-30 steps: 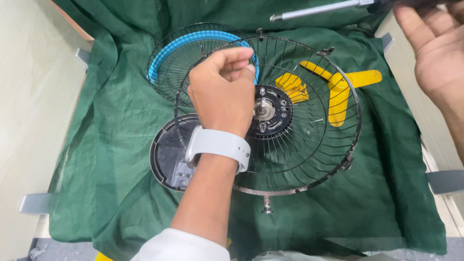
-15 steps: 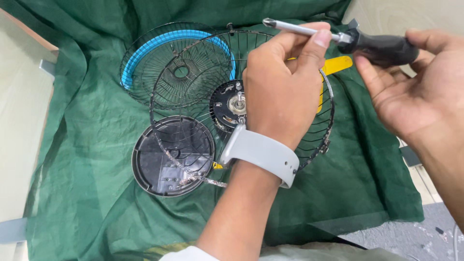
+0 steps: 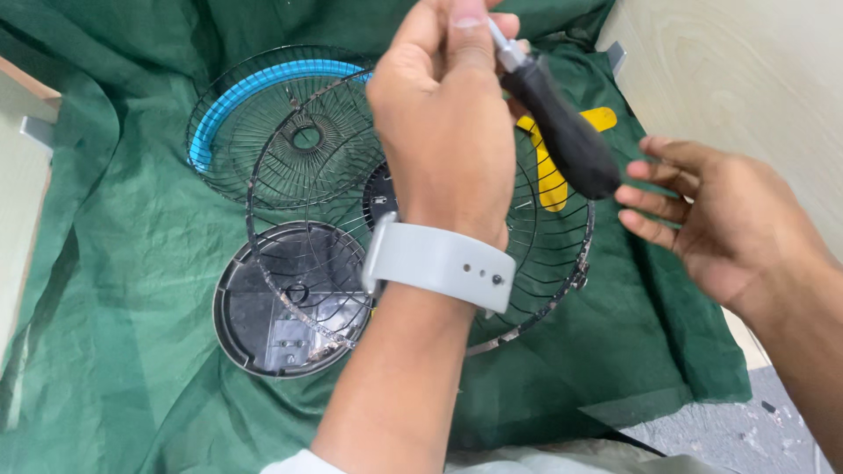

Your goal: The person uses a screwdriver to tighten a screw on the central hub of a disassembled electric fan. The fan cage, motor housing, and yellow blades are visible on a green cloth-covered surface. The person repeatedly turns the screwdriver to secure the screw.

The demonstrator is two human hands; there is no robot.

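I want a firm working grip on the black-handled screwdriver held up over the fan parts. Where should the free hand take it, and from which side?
Probably by the thick black handle of the black-handled screwdriver, coming from the right, where the open right hand waits. The left hand pinches the metal shaft near the top, so the rounded handle slanting down and right is bare.

Single head view, looking steeply down, close over green cloth [image 3: 114, 290]
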